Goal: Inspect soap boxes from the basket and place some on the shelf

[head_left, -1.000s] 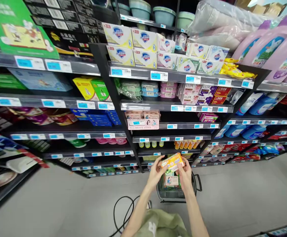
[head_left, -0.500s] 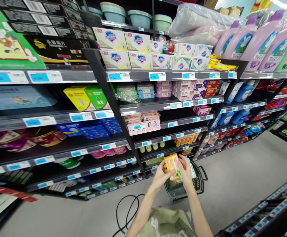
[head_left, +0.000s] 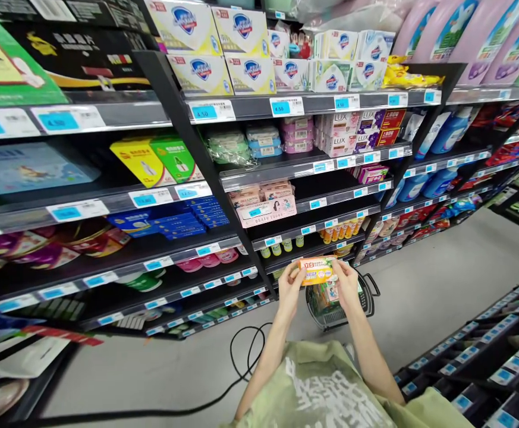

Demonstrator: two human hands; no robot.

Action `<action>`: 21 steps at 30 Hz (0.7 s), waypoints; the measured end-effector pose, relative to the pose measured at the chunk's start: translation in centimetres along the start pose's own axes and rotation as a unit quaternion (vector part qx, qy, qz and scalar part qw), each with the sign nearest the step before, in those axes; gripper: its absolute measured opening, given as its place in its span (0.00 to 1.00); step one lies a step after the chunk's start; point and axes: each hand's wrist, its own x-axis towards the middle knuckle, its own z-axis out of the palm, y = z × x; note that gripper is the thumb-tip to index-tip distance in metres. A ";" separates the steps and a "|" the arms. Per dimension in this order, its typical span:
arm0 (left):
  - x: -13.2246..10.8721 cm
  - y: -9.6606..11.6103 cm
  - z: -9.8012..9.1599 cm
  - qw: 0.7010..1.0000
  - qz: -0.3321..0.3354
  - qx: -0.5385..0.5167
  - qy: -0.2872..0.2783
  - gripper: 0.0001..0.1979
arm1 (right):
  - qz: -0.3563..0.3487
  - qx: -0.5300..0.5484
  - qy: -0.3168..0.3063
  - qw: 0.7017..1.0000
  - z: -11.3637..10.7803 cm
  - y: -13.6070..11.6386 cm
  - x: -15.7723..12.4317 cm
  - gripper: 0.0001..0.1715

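Between my two hands is an orange-and-white soap pack (head_left: 317, 271), held level with its printed side towards me. My left hand (head_left: 291, 280) grips its left end with bent fingers and thumb. The right end is pinched by my right hand (head_left: 346, 283). Below the pack stands a dark shopping basket (head_left: 368, 300) on the floor. Packaged goods (head_left: 329, 292) with green and red print lie in the basket, partly covered by my hands.
A tall shelf rack (head_left: 241, 249) runs along the front, with white soap boxes (head_left: 252, 74), pink boxes (head_left: 268, 208) and orange bottles (head_left: 342, 230). Another rack (head_left: 477, 368) stands at the lower right. A black cable (head_left: 223, 389) loops over the grey floor.
The soap pack has turned from upright to level, and its lettering now faces me. Both hands have risen slightly with it. The view has shifted downward.
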 end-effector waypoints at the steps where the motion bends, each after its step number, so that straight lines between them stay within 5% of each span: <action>1: 0.0 0.1 -0.1 1.000 -0.004 -0.007 0.002 0.32 | -0.002 -0.003 0.001 1.000 -0.1 -0.2 -0.1 0.27; 21: 0.9 1.3 0.4 0.999 -0.024 -0.039 0.015 0.32 | 0.019 0.032 0.003 0.999 0.1 -0.2 -0.5 0.26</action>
